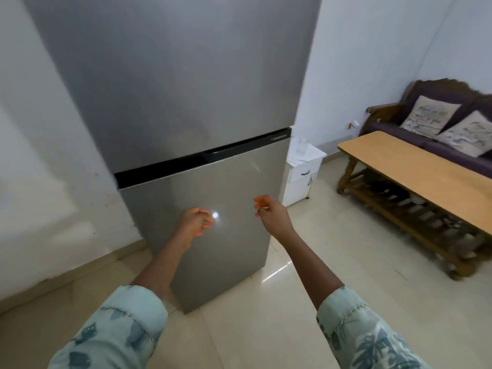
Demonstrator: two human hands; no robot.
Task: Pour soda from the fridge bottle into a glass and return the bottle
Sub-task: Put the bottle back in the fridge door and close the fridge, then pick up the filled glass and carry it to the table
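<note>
Fingers [206, 222] of our left hand [193, 223] are loosely curled and a little apart, holding nothing; those of our right hand [269, 210] are curled the same way, also empty. Both hands hang in front of the lower door [213, 209] of the fridge [170, 89], close to it, but we cannot tell if they touch it. Both doors are closed, with a dark strip [202, 158] between them.

The bottle is not in view; we judge it is inside the fridge, behind one of the doors. Something clear, maybe the glass [302, 146], stands on the small white cabinet [303, 171] just right of the fridge, but it is too blurred to be sure.

So we are at the very first step: opening the fridge. No handle shows on the door, so the next move, in our judgement, calls for finding a grip at the door edge or in the dark strip, and pulling with one hand while the other stays free for the bottle.

To the right stand a wooden table [415, 169] and a sofa [399, 129] with two cushions [431, 115]. The cushions carry some writing, but it is too blurred to read. We see no brand on the fridge.
</note>
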